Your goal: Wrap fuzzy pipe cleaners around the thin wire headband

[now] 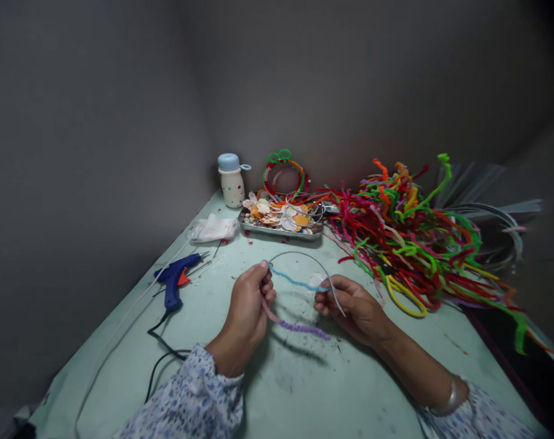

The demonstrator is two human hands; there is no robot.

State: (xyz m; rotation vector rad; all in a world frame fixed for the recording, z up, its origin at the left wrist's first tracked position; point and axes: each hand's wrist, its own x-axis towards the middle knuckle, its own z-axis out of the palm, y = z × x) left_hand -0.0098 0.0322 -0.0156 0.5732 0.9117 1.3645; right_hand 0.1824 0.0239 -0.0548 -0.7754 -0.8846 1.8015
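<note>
A thin grey metal headband [308, 255] arches between my two hands above the table. My left hand [254, 299] is closed, pinching one side of it together with the end of a blue pipe cleaner [294, 281]. From under that fist a fuzzy pink-and-purple pipe cleaner [304, 328] sticks out to the right; where it joins is hidden by the fingers. My right hand [354, 305] pinches the other end of the blue pipe cleaner, beside the bare tip of the headband. The blue strand sags slightly between the hands.
A blue glue gun [172, 286] with a dark cord lies left. Behind are a plastic bag [214, 228], a bottle [232, 186], a metal tray [281, 232] of cut-out pieces and a finished-looking hoop [265, 178]. A large pipe-cleaner heap [396, 238] covers the right side.
</note>
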